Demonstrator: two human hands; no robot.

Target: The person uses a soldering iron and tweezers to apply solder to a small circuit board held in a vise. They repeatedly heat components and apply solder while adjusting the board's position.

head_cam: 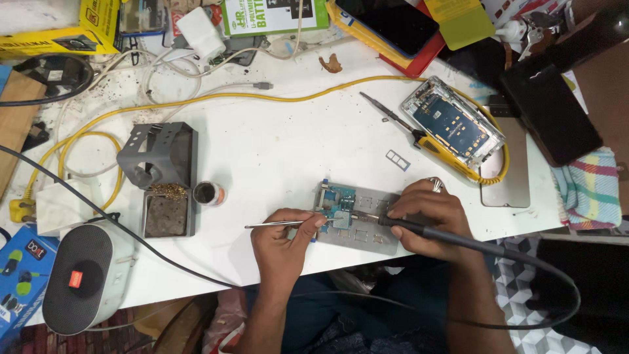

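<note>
The step in hand looks like soldering on a small circuit board (339, 204), which sits clamped in a grey metal holder (367, 229) at the near edge of the white table (275, 151), just in front of the person. The left hand (283, 241) has its fingers pinched around thin metal tweezers (275, 225), whose tips rest at the board. The right hand (434, 215) is closed around a black soldering iron (419, 231), tip down on the board's right side. Any next move would call for steady hands and fine tip placement, since the parts are tiny. The table is cluttered: a grey iron stand (160, 167) toward the left edge, an opened phone (452, 124) near the far right corner, and a yellow cable (262, 98) looping across the middle.
</note>
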